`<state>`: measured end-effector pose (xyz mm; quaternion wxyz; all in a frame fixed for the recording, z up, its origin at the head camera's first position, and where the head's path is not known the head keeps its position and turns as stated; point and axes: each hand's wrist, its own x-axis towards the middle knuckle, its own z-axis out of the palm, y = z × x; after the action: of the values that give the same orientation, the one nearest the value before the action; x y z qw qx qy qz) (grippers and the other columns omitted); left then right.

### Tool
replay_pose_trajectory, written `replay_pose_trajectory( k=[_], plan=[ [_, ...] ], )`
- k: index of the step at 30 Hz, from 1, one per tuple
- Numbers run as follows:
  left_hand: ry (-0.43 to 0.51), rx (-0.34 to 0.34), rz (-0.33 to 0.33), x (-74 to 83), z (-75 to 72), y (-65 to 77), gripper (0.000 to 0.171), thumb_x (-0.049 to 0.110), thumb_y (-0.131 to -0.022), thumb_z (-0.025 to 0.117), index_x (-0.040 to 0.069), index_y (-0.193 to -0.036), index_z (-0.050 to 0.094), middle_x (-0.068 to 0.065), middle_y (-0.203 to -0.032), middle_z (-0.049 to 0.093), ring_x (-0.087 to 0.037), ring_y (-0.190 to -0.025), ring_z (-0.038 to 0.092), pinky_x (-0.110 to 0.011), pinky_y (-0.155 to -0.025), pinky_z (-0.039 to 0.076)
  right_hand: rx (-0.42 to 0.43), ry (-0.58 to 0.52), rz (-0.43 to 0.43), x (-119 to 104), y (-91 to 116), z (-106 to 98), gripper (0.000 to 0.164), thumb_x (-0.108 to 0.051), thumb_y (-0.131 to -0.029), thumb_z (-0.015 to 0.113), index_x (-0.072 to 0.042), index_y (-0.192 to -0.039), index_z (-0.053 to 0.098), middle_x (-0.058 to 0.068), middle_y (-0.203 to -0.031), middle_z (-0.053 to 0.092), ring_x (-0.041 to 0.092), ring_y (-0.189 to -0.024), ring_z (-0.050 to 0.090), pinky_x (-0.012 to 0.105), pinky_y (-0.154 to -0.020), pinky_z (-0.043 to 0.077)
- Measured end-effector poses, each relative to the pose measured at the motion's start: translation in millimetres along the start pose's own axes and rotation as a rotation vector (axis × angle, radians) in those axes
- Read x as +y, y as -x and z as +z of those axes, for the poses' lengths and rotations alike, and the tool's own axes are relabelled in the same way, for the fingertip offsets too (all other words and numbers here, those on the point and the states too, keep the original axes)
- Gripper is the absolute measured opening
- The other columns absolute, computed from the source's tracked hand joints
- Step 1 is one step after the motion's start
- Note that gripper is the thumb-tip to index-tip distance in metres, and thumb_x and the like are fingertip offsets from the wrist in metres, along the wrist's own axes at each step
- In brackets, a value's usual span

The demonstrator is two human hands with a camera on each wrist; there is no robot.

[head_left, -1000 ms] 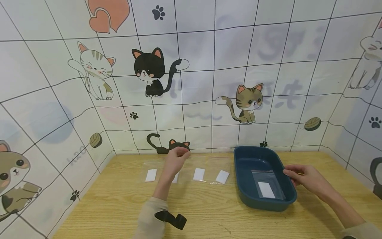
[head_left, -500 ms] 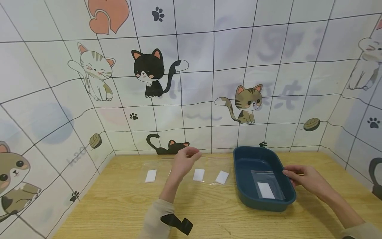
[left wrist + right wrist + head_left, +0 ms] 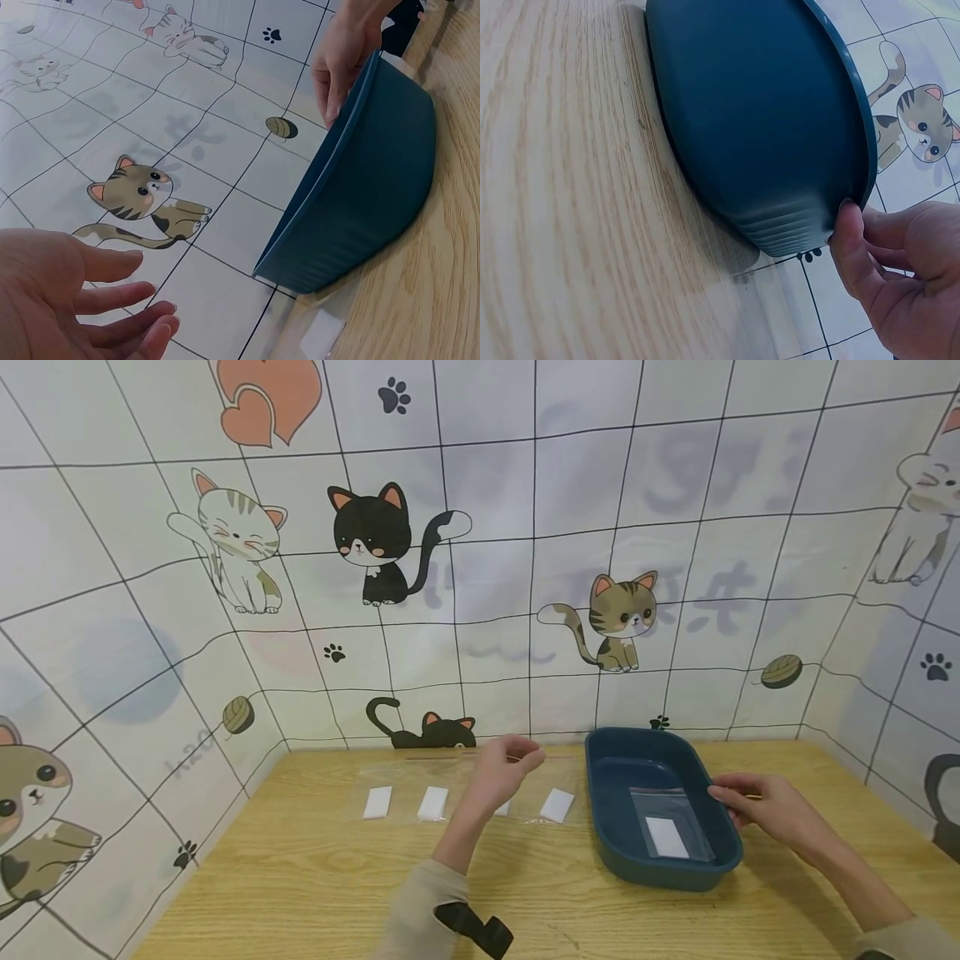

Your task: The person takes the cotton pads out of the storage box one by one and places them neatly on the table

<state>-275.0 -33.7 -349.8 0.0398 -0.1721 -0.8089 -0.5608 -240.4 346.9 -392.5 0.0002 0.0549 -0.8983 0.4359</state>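
Observation:
My left hand (image 3: 497, 777) is held over the row of clear zip bags, fingers loosely bent with nothing between them; the left wrist view shows the fingers (image 3: 112, 296) apart from the thumb. Beneath it, one bag's white card (image 3: 502, 809) is partly hidden by the wrist. Other bags with white cards lie on either side, such as the rightmost card (image 3: 557, 806). My right hand (image 3: 776, 810) pinches the right rim of a dark blue plastic basin (image 3: 617, 856), thumb and fingers at its edge (image 3: 866, 142). Inside the basin lies one zip bag with a white card (image 3: 667, 837).
The wooden table (image 3: 300, 877) carries the basin at the right and the bags along its back edge. A cat-patterned cloth wall (image 3: 487, 568) stands close behind and at both sides. A black strap (image 3: 474, 928) hangs off the left sleeve.
My left hand has moved right along the row of bags, uncovering the second card from the left and now partly covering the third. The right hand stays at the basin's rim.

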Motion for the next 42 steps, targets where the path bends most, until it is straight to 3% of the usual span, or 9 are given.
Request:
replay_pose_trajectory(
  k=[14,26,32,42],
  plan=[
    [0.044,-0.074,-0.006,13.0,32.2,-1.8,0.025,0.016,-0.098,0.067,-0.003,-0.115,0.068,-0.007,-0.102,0.069,-0.013,-0.087,0.063,-0.026,-0.074,0.054,-0.002,0.009,-0.016,1,0,0,0.051,-0.022,-0.105,0.057,0.021,-0.132,0.05,0.009,-0.093,0.064,0.014,-0.072,0.062,0.032,-0.067,0.056],
    [0.073,-0.116,0.015,20.2,55.0,-4.4,0.026,0.015,-0.097,0.068,-0.004,-0.114,0.068,-0.006,-0.098,0.069,-0.012,-0.082,0.065,-0.025,-0.071,0.056,0.003,0.009,-0.016,1,1,0,0.051,-0.023,-0.105,0.058,0.021,-0.131,0.051,0.009,-0.091,0.064,0.014,-0.071,0.062,0.032,-0.067,0.056],
    [0.093,-0.115,-0.028,24.2,66.2,-4.7,0.021,0.015,-0.096,0.07,0.0,-0.111,0.068,-0.002,-0.094,0.066,-0.02,-0.079,0.067,-0.025,-0.068,0.056,0.003,-0.001,-0.018,1,1,0,0.051,-0.023,-0.105,0.058,0.021,-0.131,0.05,0.009,-0.09,0.063,0.014,-0.071,0.062,0.032,-0.066,0.056],
    [0.077,-0.117,-0.082,30.3,80.5,-5.5,0.024,0.012,-0.094,0.072,0.0,-0.114,0.067,-0.003,-0.089,0.066,-0.013,-0.07,0.064,-0.027,-0.066,0.056,-0.003,-0.003,-0.018,0,1,-1,0.055,-0.026,-0.105,0.057,0.021,-0.132,0.049,0.009,-0.09,0.063,0.015,-0.071,0.063,0.032,-0.066,0.056]
  ],
)
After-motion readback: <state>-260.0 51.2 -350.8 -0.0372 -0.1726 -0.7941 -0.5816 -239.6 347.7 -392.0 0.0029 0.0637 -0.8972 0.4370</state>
